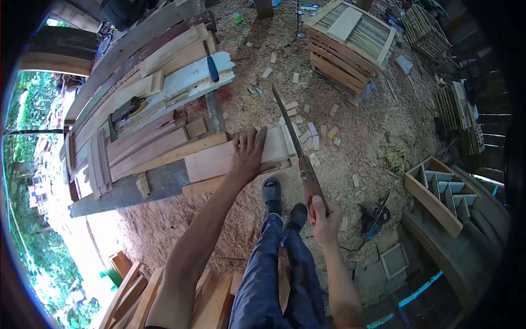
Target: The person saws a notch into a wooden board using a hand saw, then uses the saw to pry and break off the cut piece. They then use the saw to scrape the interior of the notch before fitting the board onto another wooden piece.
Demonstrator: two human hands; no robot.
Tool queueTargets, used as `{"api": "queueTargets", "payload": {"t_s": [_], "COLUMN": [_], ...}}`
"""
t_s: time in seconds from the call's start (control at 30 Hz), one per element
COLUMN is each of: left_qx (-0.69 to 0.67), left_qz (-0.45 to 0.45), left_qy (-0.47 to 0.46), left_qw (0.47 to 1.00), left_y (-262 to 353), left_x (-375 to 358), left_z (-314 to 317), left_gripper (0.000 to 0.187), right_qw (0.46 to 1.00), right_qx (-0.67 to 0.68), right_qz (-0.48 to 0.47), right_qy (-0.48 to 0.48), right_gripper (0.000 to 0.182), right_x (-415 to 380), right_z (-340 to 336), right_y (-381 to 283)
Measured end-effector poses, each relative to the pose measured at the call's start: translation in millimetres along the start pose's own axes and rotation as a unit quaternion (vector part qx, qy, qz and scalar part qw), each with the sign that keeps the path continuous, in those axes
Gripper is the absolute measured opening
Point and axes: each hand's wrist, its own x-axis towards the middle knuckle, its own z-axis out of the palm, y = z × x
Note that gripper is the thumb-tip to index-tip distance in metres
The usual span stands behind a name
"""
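Sawdust and pale offcut blocks covered the ground of an open-air woodworking yard, where a low grey plank table [126, 192] carried the work. On it lay a flat pale wooden board [219, 159], its long axis running left to right across the view, its right end jutting past the table edge. The left hand [249, 156] lay palm-down on that end, fingers spread flat and pressing, not curled around anything. Just right of that hand, the long steel blade of a wooden-handled handsaw [298, 156] stood across the board's end, roughly square to its grain, tip pointing away from the person. The right hand [324, 218] had its fingers wrapped tight round the saw handle, nearer the body than the board, beside dark trousers and a grey shoe [272, 194]. Farther left, reddish and pale planks [159, 82] were stacked rough-sawn. Beyond, a slatted bamboo-and-wood crate [348, 41] stood on the shavings, and a triangular compartmented wooden tray [444, 189] lay at right.
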Motion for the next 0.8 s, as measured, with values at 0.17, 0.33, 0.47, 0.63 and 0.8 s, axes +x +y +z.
{"api": "queueTargets", "payload": {"t_s": [0.17,0.33,0.47,0.63,0.8], "left_qx": [-0.017,-0.03,-0.114,-0.083,-0.103], "left_qz": [0.007,-0.244,-0.348,-0.375,-0.368], "left_qy": [-0.034,0.15,-0.037,-0.011,-0.009], "left_qw": [0.999,0.958,0.93,0.923,0.924], "left_y": [-7,-6,6,10,10], "left_x": [18,55,67,70,71], "left_z": [-9,16,-5,-9,-13], "left_gripper": [0.082,0.043,0.045,0.038,0.036], "right_qw": [0.999,0.988,0.982,0.988,0.993], "right_qx": [-0.03,-0.15,-0.184,-0.145,-0.102], "right_qz": [0.02,-0.003,-0.026,-0.012,-0.014], "right_qy": [0.016,0.02,0.019,0.042,0.05], "right_gripper": [0.049,0.047,0.046,0.051,0.051], "right_x": [-6,-14,-15,7,10], "right_z": [7,10,18,43,40], "right_y": [3,-4,-15,9,21]}}
